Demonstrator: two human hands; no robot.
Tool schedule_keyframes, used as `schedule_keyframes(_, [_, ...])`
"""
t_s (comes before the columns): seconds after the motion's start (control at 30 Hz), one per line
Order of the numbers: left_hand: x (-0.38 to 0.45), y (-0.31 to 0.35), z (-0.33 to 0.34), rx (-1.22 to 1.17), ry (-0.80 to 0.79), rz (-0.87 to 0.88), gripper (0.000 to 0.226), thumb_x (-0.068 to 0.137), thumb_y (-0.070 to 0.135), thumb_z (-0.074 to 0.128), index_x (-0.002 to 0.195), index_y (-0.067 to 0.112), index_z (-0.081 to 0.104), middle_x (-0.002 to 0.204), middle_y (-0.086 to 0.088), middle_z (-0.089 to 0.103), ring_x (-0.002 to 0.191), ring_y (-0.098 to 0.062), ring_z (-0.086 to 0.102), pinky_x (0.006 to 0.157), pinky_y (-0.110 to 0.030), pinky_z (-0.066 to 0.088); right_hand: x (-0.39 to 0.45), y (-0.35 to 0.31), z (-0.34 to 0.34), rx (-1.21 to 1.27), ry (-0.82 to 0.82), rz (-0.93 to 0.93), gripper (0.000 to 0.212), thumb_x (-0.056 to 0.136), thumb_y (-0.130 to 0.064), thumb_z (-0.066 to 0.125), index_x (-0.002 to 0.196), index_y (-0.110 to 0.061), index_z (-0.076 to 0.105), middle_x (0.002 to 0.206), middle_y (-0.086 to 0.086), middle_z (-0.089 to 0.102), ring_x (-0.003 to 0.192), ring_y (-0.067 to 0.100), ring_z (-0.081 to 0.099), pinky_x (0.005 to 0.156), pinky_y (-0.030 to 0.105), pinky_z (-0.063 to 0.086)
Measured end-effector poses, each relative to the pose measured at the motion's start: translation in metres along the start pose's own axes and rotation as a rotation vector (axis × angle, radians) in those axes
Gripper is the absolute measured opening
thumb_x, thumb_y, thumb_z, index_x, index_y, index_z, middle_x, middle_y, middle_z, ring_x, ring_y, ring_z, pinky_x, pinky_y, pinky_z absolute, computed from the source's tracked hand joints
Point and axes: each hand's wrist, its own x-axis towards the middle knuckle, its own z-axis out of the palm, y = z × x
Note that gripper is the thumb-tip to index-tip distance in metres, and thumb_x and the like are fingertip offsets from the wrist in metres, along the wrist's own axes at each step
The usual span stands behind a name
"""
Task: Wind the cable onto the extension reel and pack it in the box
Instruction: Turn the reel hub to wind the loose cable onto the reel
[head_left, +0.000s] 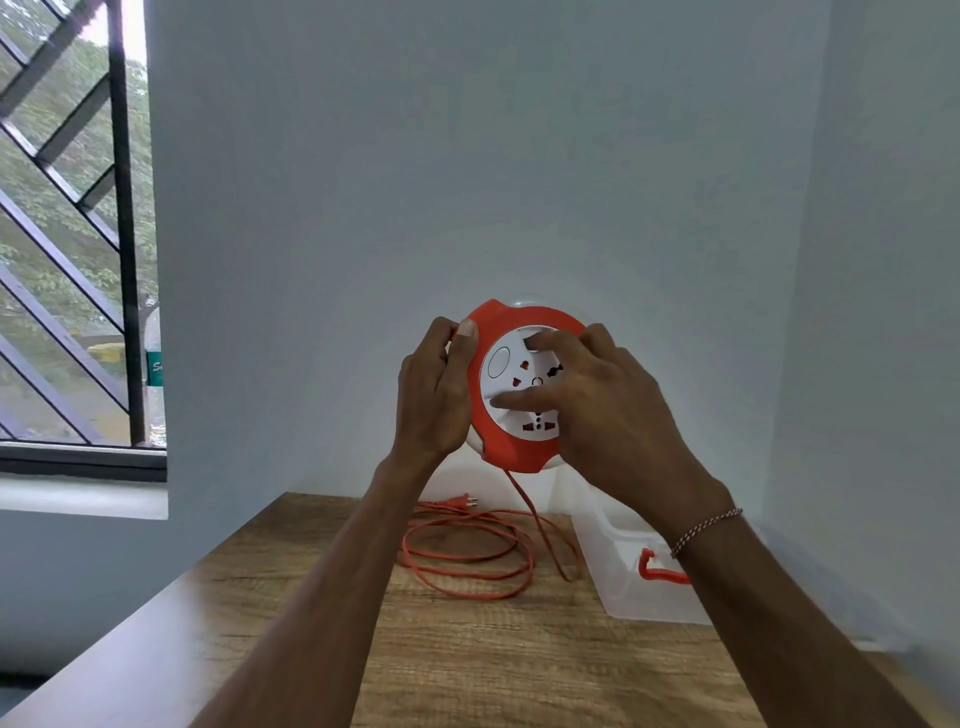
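Observation:
I hold a round orange and white extension reel (511, 410) up in the air above the table, its socket face toward me. My left hand (434, 395) grips the reel's left rim, thumb on the front. My right hand (597, 400) lies over the white socket disc with the forefinger in a recess near the top and the thumb pressed on the disc. An orange cable (467, 545) hangs from the reel's underside and lies in loose loops on the wooden table (467, 665). Its plug (460, 501) rests at the back. A clear plastic box (623, 577) with an orange latch stands at the right.
White walls close in behind and on the right. A barred window (72, 234) and its sill are on the left, with a bottle (156, 374) standing at the sill's right end. The table's left edge runs diagonally toward me.

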Motion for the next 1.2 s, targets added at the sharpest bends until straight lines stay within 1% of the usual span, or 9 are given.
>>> schedule_keyframes(0.17, [0.001,0.002,-0.001,-0.027,0.007,0.000,0.033,0.101,0.042,0.038,0.096,0.014,0.056,0.080,0.018,0.069,0.067,-0.008,0.069,0.056,-0.019,0.056,-0.003,0.001,0.005,0.015,0.115,0.075,0.062,0.065,-0.036,0.083,0.123,-0.038,0.061,0.117,0.014,0.061,0.104,0.033,0.056,0.079,0.044,0.053])
schedule_keyframes(0.27, [0.001,0.003,-0.001,-0.030,0.006,-0.005,0.033,0.100,0.042,0.039,0.096,0.014,0.057,0.078,0.019,0.068,0.065,-0.007,0.069,0.054,-0.016,0.054,-0.004,0.002,0.007,0.024,0.165,0.134,0.058,0.075,-0.047,0.070,0.131,-0.040,0.053,0.117,0.010,0.064,0.101,0.029,0.059,0.079,0.039,0.053])
schedule_keyframes(0.43, [0.001,0.002,-0.001,-0.022,0.003,-0.007,0.032,0.100,0.044,0.039,0.096,0.017,0.056,0.078,0.019,0.069,0.066,-0.008,0.069,0.054,-0.016,0.053,-0.002,0.000,0.004,0.119,0.156,0.237,0.071,0.080,-0.071,0.049,0.138,-0.031,0.047,0.115,0.004,0.069,0.090,0.024,0.069,0.077,0.036,0.057])
schedule_keyframes(0.57, [0.000,0.004,0.000,-0.016,0.005,-0.015,0.030,0.100,0.044,0.038,0.098,0.019,0.056,0.081,0.024,0.069,0.069,-0.007,0.071,0.055,-0.017,0.055,0.001,0.000,-0.001,0.137,0.154,0.231,0.072,0.082,-0.071,0.041,0.136,-0.025,0.051,0.113,0.002,0.070,0.088,0.024,0.070,0.079,0.036,0.056])
schedule_keyframes(0.67, [0.000,0.005,-0.001,-0.029,0.012,-0.023,0.029,0.100,0.042,0.038,0.099,0.019,0.056,0.082,0.024,0.069,0.069,-0.007,0.071,0.054,-0.017,0.055,-0.001,0.002,-0.003,0.127,0.181,0.193,0.061,0.084,-0.063,0.051,0.129,-0.022,0.059,0.107,0.003,0.072,0.091,0.023,0.068,0.079,0.034,0.054])
schedule_keyframes(0.8, [0.001,0.004,-0.002,-0.024,0.021,-0.015,0.031,0.100,0.042,0.039,0.097,0.016,0.057,0.082,0.015,0.069,0.065,-0.010,0.070,0.055,-0.023,0.059,-0.001,0.003,-0.004,0.116,0.267,0.086,0.030,0.081,-0.028,0.074,0.108,-0.015,0.071,0.103,0.008,0.072,0.092,0.026,0.061,0.075,0.034,0.053])
schedule_keyframes(0.87, [0.000,0.005,-0.002,-0.024,0.022,-0.014,0.029,0.100,0.041,0.039,0.096,0.019,0.056,0.083,0.016,0.069,0.067,-0.010,0.070,0.055,-0.021,0.058,0.000,0.003,-0.006,0.108,0.219,0.033,0.031,0.070,-0.017,0.083,0.099,-0.016,0.074,0.108,0.010,0.070,0.098,0.030,0.059,0.077,0.041,0.055])
schedule_keyframes(1.03, [0.000,0.005,-0.001,-0.023,0.010,-0.006,0.027,0.100,0.041,0.038,0.096,0.020,0.055,0.080,0.021,0.069,0.068,-0.009,0.070,0.056,-0.018,0.056,0.000,-0.006,-0.009,0.040,-0.054,0.025,0.057,0.065,-0.029,0.086,0.117,-0.036,0.065,0.141,0.007,0.047,0.128,0.030,0.038,0.097,0.047,0.045])
schedule_keyframes(1.2, [-0.001,0.006,0.000,-0.014,-0.003,0.009,0.023,0.100,0.040,0.038,0.092,0.025,0.054,0.082,0.017,0.068,0.067,-0.010,0.070,0.057,-0.024,0.059,-0.001,-0.005,-0.007,-0.034,-0.042,0.038,0.064,0.059,-0.035,0.088,0.119,-0.040,0.064,0.130,0.010,0.056,0.117,0.033,0.049,0.090,0.048,0.049])
